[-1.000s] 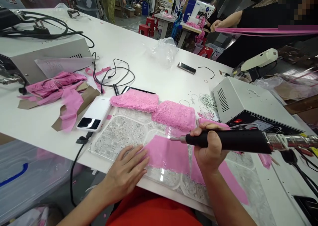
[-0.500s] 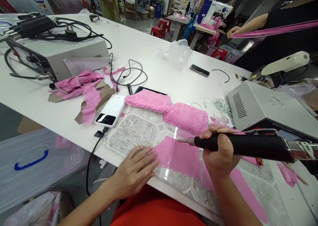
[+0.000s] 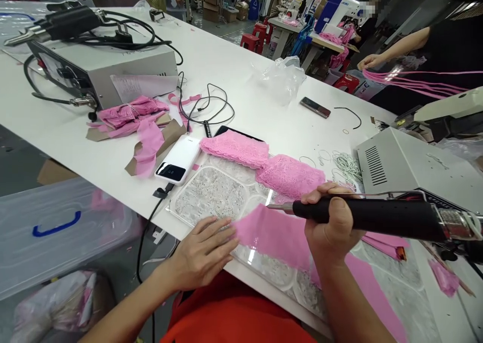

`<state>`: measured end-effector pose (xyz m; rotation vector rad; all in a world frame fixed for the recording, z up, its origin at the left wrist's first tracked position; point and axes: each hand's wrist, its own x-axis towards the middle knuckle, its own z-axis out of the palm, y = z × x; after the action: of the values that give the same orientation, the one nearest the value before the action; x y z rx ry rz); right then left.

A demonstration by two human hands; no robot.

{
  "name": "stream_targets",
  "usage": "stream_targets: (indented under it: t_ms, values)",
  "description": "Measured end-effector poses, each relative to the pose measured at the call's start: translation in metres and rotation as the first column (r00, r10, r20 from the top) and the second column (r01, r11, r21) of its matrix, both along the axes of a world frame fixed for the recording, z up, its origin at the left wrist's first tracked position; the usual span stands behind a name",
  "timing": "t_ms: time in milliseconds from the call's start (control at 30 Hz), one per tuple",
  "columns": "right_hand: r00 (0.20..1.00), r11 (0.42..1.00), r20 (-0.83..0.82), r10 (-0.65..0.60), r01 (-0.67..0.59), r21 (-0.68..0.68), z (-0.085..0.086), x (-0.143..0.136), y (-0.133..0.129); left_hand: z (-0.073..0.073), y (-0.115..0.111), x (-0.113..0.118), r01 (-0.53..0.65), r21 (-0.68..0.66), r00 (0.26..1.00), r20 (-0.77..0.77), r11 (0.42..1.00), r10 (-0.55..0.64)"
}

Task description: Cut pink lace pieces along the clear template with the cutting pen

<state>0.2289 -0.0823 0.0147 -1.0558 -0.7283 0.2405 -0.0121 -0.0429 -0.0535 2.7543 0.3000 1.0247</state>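
Observation:
My left hand (image 3: pixel 206 252) lies flat with fingers extended, its fingertips on the left edge of a thin pink fabric piece (image 3: pixel 279 235). A black handheld ultrasonic cutter (image 3: pixel 362 217) with a narrow metal tip is wrapped in my right hand (image 3: pixel 332 227). Its tip points left, over the upper edge of the fabric near the top corner; whether it touches cannot be made out. Under the fabric is a clear board over a grey-patterned surface (image 3: pixel 209 194). Just beyond lie two folded pink lace stacks (image 3: pixel 234 148). More pink fabric (image 3: pixel 372 292) extends beneath my right forearm.
A white power bank (image 3: pixel 179 159) and pink scraps (image 3: pixel 132 111) lie left, beside a grey machine box (image 3: pixel 136 66). Another grey box (image 3: pixel 407 162) stands right, near loose elastic bands (image 3: pixel 347 164). A phone (image 3: pixel 315 107) and plastic bag (image 3: pixel 281 84) are farther back. A co-worker's hand (image 3: pixel 372 61) holds pink strips.
The view has shifted, so the table things appear farther right. Relative to the board, my hands and the fabric have moved slightly left. The co-worker's pink strips have spread apart.

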Motion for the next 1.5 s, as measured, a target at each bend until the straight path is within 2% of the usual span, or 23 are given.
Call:
stream_targets:
  t_ms: [133, 267, 467, 1133, 1367, 1500]
  values:
    - [0.999, 0.999, 0.003, -0.047, 0.047, 0.011, 0.002, 0.003, -0.002, -0.002, 0.0, 0.0, 0.005, -0.004, 1.0, 0.009, 1.0, -0.005]
    - [0.997, 1.0, -0.079, 0.016, -0.018, -0.023, 0.003, -0.004, -0.005, -0.004, 0.0, 0.0, 0.001, -0.005, 1.0, 0.03, 1.0, -0.001]
    - [0.992, 0.997, -0.105, 0.067, -0.071, -0.039, 0.0, -0.017, -0.004, -0.005, 0.0, 0.0, 0.008, -0.013, 0.999, 0.047, 1.0, -0.007]
    - [0.993, 0.991, -0.023, 0.119, -0.121, -0.06, -0.005, -0.02, -0.003, -0.006, -0.001, -0.001, 0.007, -0.004, 0.999, 0.051, 1.0, -0.007]
    - [0.981, 0.986, -0.119, 0.156, -0.162, -0.047, -0.003, -0.026, -0.005, -0.005, -0.001, -0.002, 0.026, 0.004, 0.997, 0.067, 1.0, -0.026]
    - [0.975, 0.979, -0.11, 0.191, -0.197, -0.05, -0.004, -0.031, -0.007, -0.004, -0.001, -0.003, 0.028, 0.01, 0.997, 0.073, 1.0, -0.029]
